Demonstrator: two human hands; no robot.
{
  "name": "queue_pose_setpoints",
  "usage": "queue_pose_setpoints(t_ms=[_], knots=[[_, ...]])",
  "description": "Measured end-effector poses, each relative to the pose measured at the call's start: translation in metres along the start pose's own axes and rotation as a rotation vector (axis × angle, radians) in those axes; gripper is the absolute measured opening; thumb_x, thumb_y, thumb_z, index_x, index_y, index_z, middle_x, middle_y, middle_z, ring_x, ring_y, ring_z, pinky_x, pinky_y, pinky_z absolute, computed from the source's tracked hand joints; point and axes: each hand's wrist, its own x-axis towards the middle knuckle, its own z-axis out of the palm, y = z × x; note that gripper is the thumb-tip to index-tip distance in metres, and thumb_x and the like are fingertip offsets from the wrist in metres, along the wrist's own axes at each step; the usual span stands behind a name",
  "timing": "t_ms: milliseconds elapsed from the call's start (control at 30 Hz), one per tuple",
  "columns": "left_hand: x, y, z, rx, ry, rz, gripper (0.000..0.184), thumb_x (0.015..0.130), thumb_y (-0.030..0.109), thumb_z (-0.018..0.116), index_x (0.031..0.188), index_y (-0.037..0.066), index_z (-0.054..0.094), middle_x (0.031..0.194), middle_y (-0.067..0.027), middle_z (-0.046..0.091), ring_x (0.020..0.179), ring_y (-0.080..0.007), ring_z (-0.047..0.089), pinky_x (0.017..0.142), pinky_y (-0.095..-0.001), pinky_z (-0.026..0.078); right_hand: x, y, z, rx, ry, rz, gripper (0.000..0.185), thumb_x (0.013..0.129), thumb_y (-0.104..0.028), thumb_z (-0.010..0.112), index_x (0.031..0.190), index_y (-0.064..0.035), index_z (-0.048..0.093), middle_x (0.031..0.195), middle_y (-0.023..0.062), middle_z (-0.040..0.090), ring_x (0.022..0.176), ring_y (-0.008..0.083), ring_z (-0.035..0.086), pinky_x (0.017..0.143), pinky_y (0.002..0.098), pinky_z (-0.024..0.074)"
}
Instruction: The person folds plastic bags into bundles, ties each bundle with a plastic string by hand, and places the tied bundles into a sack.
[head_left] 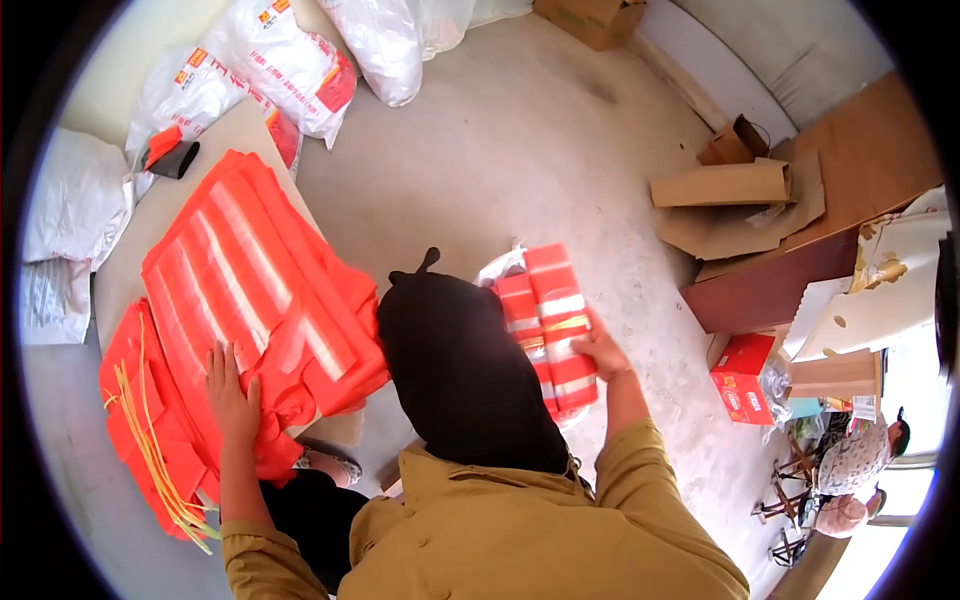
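Observation:
My left hand lies with fingers stretched out on a stack of orange-red fabric with silvery stripes. Beside the wrist, a bunch of yellow strings hangs over more orange-red fabric. On the other side, my right hand is closed on the edge of a folded orange-red striped bundle with a yellow band around it. Another folded striped bundle is right next to it, partly hidden. A large black shape in front of my chest blocks the middle of the view.
White printed sacks line the wall at upper left. A black and orange item rests at the far end of the work surface. Opened cardboard and a red box are at right. Two people sit far right.

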Motion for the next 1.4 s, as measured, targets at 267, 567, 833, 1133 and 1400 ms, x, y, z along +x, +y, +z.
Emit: queue_pose_setpoints(t_ms=[267,567,833,1133,1400], knots=[[0.002,0.002,0.0,0.017,-0.009,0.008,0.066,0.1,0.033,0.054,0.16,0.011,0.037,0.168,-0.0147,0.032,0.155,-0.0371,0.027,0.125,-0.0544,0.021,0.01,0.056,0.033,-0.999,0.534,-0.006,0.078,0.089,-0.028,0.075,0.157,-0.0117,0.041,0.147,0.0188,0.054,0.127,0.034,0.057,0.108,0.0457,0.0478],[0.001,0.005,-0.004,0.049,-0.017,-0.001,0.066,0.1,0.032,0.055,0.16,0.011,0.038,0.167,-0.0147,0.033,0.155,-0.0368,0.028,0.125,-0.0533,0.022,0.04,0.121,0.052,-1.697,0.437,-0.351,0.062,0.098,-0.049,0.06,0.154,-0.0273,0.044,0.166,0.02,0.028,0.152,0.0472,0.027,0.119,0.0629,0.0267],[0.003,0.005,-0.008,0.048,-0.011,0.009,0.07,0.096,0.031,0.062,0.159,0.009,0.039,0.165,-0.0169,0.037,0.154,-0.038,0.03,0.123,-0.0542,0.025,0.035,0.103,0.068,-1.61,0.356,-0.104,0.058,0.103,-0.045,0.052,0.158,-0.032,0.038,0.169,0.0188,0.023,0.154,0.0471,0.022,0.122,0.0624,0.0234],[-0.001,0.005,-0.007,-0.04,0.01,-0.053,0.077,0.091,0.04,0.069,0.155,0.007,0.043,0.163,-0.0194,0.038,0.151,-0.0405,0.033,0.123,-0.0561,0.025,0.067,0.033,0.085,-1.277,0.494,-0.355,0.069,0.099,-0.022,0.064,0.159,-0.0037,0.035,0.166,0.0255,0.025,0.151,0.0426,0.031,0.122,0.0491,0.033],[-0.003,-0.031,-0.021,-0.386,0.036,-0.04,0.063,0.093,0.033,0.068,0.147,0.005,0.053,0.156,-0.0189,0.047,0.148,-0.0408,0.039,0.119,-0.0522,0.034,0.036,-0.104,0.263,-0.805,0.06,-1.047,0.06,0.109,-0.029,0.049,0.158,0.0022,0.032,0.159,0.0204,0.038,0.14,0.0338,0.047,0.118,0.0454,0.035]])
